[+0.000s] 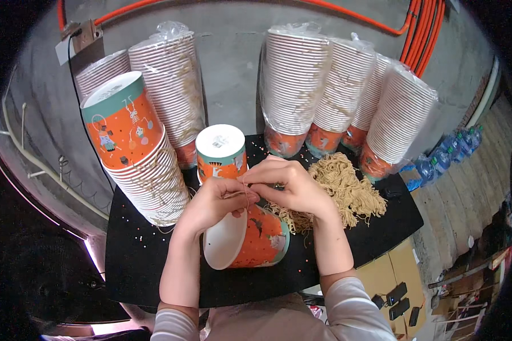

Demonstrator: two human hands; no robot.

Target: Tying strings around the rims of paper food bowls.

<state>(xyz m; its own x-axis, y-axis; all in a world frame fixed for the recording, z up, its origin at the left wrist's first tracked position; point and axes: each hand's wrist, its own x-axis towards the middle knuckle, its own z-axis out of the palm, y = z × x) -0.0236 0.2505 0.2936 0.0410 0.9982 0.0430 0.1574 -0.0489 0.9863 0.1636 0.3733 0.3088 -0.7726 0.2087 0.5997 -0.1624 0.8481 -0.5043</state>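
Note:
An orange paper bucket (262,237) with printed figures and a teal band lies on its side before me, its white mouth facing left. Above it my two hands meet, fingertips almost touching. My left hand (222,198) is closed in a pinch on a thin beige string (233,195). My right hand (290,183) pinches the string at the bucket's upper side; its fingertips partly hide the grip. Just beyond my hands, an upside-down bucket (221,142) shows its white base. To the right of my right hand lies a tangled heap of beige strings (347,190).
A tall stack of nested buckets (133,136) with strings hanging from it leans at the left of the black table (148,267). Plastic-wrapped bucket stacks (295,85) line the grey wall (227,68). Water bottles (446,153) and a cardboard sheet (389,273) are at the right.

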